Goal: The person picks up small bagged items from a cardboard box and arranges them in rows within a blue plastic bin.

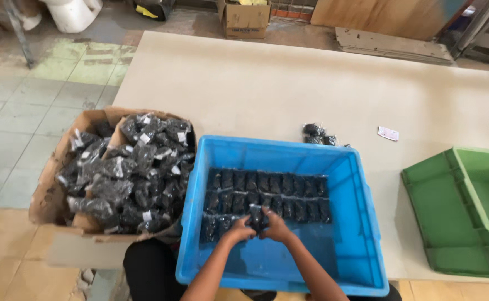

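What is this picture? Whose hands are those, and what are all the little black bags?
A camera on a person's head took this picture, so it looks down at their own two hands. The left hand and right hand meet over one small black packet and pinch it together inside a blue plastic bin. Neat rows of packets already line the bin's bottom. Beside it, a cardboard box is heaped with loose bagged packets. The bin sits on a pale table, where a few stray packets, a small card and green bins also lie.
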